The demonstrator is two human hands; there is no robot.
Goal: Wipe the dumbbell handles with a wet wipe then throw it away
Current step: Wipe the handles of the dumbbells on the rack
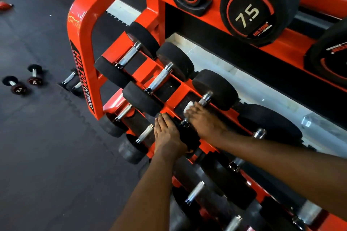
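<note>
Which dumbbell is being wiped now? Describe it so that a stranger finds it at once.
On the orange rack, look at the middle shelf of black dumbbells. Counting from the end post, it is the third dumbbell. Only this one has the right hand pressing a white wipe on its handle and the left hand gripping its near head.

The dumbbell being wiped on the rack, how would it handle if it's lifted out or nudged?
The dumbbell probably feels heavy for its size: thick black heads, short metal handle. Round heads suggest it would roll on the floor. The knurled handle should grip well, perhaps slicker where the wet wipe touches.
</note>
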